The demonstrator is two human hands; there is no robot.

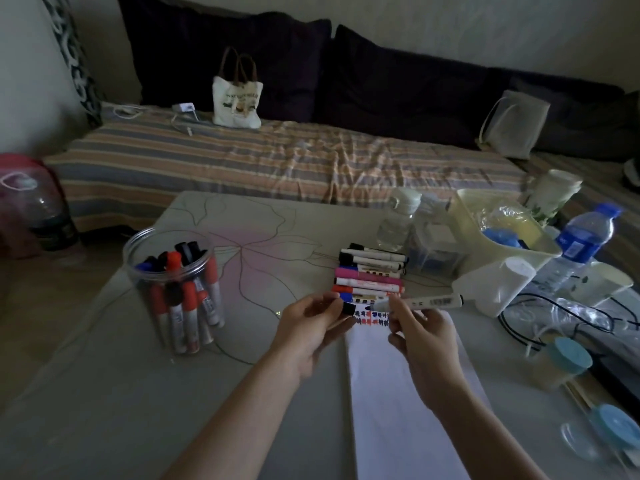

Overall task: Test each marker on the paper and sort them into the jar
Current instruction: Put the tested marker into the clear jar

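Observation:
My right hand [419, 332] grips a white uncapped marker [424, 302], its tip pointing left over the top of the white paper [398, 393]. My left hand [311, 323] pinches the marker's black cap [348, 309] just left of that tip. Small red and blue test marks [372, 318] line the paper's top edge. A row of several capped markers [372, 275] lies on the table just behind my hands. A clear plastic jar [175, 289] at the left stands upright, holding several red, blue and black markers.
At the right stand clear bottles [398, 223], a cream bin [498, 230], a blue-capped water bottle [585, 237], paper cups [604, 282], black cables [554, 317] and blue-lidded containers [561, 362]. A striped mattress [277, 157] with a tote bag [237, 95] lies behind the table.

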